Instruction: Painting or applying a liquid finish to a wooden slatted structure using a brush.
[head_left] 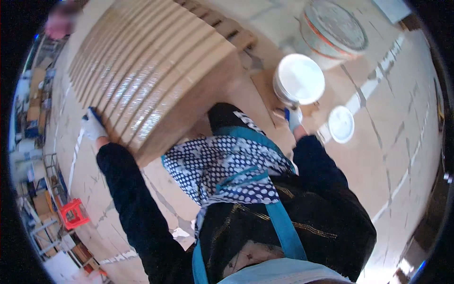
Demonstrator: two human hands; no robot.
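Observation:
A large block of tan boards (pixel 137 61), stacked in stepped layers with glossy near faces, stands in front of me at the left. My left hand (pixel 94 125), in a white glove with blue fingers, lies against its near left corner with the fingers stretched along the edge. At the near side of a white bucket (pixel 299 79) is my right hand (pixel 294 118), gloved the same way. Its fingers are closed, and what they hold is too small and blurred to make out. The bucket stands on a flat brown sheet of cardboard (pixel 263 92).
Behind the bucket stands a bigger, stained tub (pixel 333 31) with an orange band. A round white lid (pixel 341 124) lies right of my right hand. Wooden pallet slats (pixel 231 28) show beyond the stack. A red plastic stool (pixel 73 214) and cluttered shelving (pixel 42 189) are at the left.

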